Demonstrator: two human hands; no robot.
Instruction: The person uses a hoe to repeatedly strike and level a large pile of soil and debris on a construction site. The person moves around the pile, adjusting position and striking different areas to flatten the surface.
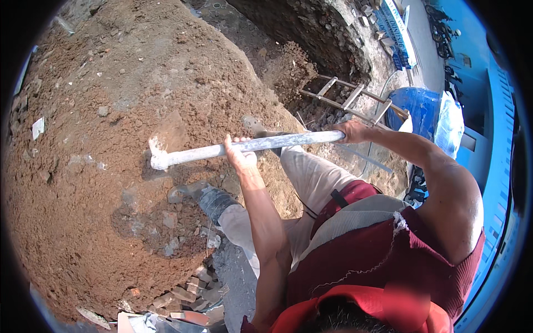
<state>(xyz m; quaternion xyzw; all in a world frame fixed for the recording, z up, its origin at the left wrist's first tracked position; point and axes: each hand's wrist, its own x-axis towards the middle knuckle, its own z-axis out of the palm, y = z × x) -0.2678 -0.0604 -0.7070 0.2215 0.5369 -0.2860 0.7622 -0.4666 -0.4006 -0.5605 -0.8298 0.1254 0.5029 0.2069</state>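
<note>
Two hands [241,156] [353,132] around one pale handle [294,141]; brown soil [83,205] beneath

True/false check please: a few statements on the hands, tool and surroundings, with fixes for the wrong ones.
1. The left hand and right hand both hold the long-handled tool. True.
2. The right hand is nearer the tool's picture-left end. False: the left hand is.
3. A ladder shows toward the upper right. True.
4. The person wears only green. False: a dark red sleeveless top shows.
5. Bricks lie toward the lower edge. True.
</note>
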